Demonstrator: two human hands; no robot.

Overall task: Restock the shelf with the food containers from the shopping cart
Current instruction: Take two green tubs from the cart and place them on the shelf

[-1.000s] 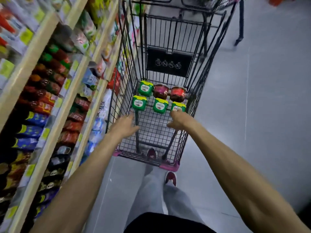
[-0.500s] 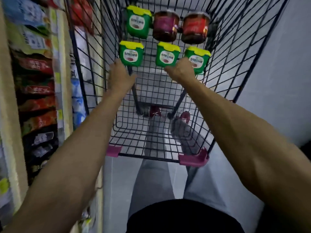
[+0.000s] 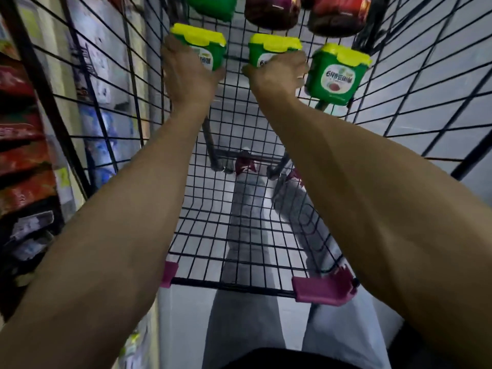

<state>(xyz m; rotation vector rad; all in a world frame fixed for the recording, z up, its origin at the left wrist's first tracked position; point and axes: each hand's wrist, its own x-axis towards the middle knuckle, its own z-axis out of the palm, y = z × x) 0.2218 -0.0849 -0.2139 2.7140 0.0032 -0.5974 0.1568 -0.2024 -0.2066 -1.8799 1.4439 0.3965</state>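
Observation:
Both my arms reach down into the black wire shopping cart. My left hand wraps around the left green container with a yellow lid. My right hand closes on the middle green container; its fingers are hidden behind the tub. A third green container stands free just right of my right hand. Behind them, at the top edge, are another green container, a dark purple-red jar and a red jar.
Store shelves with red, blue and dark packets run along the left, close against the cart's side. Pink plastic corner caps mark the cart's near rim. My legs and shoes show through the cart's mesh floor. Grey floor lies to the right.
I have leaned deeper over the cart, so the containers look larger and higher. Both hands moved forward from near the tubs onto them, left on the left tub, right on the middle one.

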